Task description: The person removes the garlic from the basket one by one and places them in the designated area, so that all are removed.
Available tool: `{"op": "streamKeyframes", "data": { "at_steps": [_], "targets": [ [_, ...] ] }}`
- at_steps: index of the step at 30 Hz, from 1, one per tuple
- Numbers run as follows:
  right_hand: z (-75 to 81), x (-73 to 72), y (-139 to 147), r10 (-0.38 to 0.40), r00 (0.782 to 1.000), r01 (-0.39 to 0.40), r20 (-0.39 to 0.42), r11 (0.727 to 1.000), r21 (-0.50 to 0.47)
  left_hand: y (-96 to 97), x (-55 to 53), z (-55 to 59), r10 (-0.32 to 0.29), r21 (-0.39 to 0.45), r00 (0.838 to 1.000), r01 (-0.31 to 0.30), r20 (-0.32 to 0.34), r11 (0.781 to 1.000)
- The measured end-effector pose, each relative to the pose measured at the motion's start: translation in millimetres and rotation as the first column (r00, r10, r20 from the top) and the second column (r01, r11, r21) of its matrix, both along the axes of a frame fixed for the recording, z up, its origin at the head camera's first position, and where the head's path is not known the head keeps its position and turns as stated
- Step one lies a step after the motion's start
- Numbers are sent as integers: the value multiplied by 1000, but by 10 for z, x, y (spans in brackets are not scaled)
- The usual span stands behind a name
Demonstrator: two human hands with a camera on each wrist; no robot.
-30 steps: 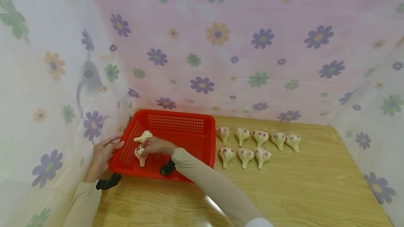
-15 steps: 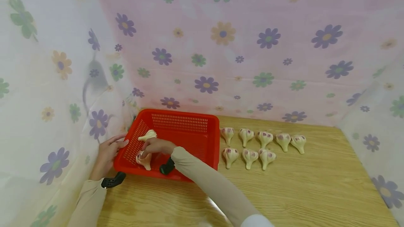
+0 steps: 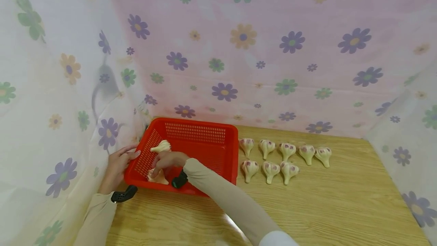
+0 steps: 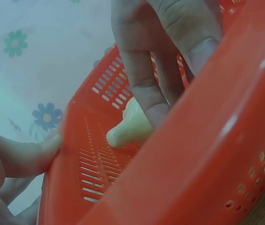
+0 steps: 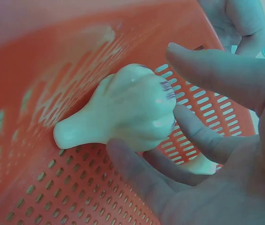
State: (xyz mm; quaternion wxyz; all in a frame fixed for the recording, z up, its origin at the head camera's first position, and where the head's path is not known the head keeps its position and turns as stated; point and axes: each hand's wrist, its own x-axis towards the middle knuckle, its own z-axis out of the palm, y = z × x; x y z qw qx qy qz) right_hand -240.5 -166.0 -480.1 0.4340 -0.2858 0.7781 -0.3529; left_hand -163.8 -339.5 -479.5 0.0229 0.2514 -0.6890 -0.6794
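Note:
In the head view, my left hand (image 3: 117, 168) grips the left rim of the red plastic basket (image 3: 230, 155), thumb on the rim and fingers outside the wall. My right hand (image 3: 167, 161) is down inside, over a garlic bulb (image 3: 158, 178) in the near left corner. The right wrist view shows this garlic bulb (image 5: 127, 110) lying on its side, its stem against the basket wall. Spread fingers (image 5: 137, 173) touch its underside and the thumb stands apart from it. Behind it in the basket lies a second garlic bulb (image 3: 162, 146), stem pointing left.
Right of the basket, more garlic bulbs (image 3: 271, 171) lie on the wooden table (image 3: 324, 208) in two rows, stems toward me. Flowered cloth (image 3: 205, 29) hangs close behind the basket and along its left side.
My right hand has laid the near garlic bulb in the basket corner, turning its stem to the right, and the thumb has come off it. My left hand keeps its grip on the rim.

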Motion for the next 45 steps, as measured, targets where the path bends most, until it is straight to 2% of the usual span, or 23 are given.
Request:
{"op": "streamKeyframes", "data": {
  "at_steps": [7, 13, 19, 24, 32, 38, 45],
  "targets": [
    [-3, -23, 40, 33, 999, -33, -5, 999, 6, 8, 6, 6, -14, 22, 1000, 14, 0, 1000],
    [-5, -48, 78, 43, 998, -42, -40, 999, 26, 0, 8, 0, -24, 2, 1000, 24, -3, 1000],
    [-19, -47, 114, 57, 998, -57, -4, 998, -13, -16, 9, -17, -27, 9, 1000, 27, 2, 1000],
    [-6, -40, 172, 80, 997, -80, -6, 996, -47, -19, 17, -19, -28, 19, 1000, 28, -5, 999],
    [116, -83, 392, 80, 997, -80, -3, 988, -129, -32, 31, -5, -30, 35, 999, 31, -14, 999],
    [145, -142, 636, 71, 997, -69, 1, 980, -185, -30, 27, -11, -18, 54, 1000, 19, -24, 998],
    [181, -187, 895, 30, 999, -32, -13, 976, -214, -32, 27, -13, -35, 44, 999, 35, 0, 998]
  ]
}}
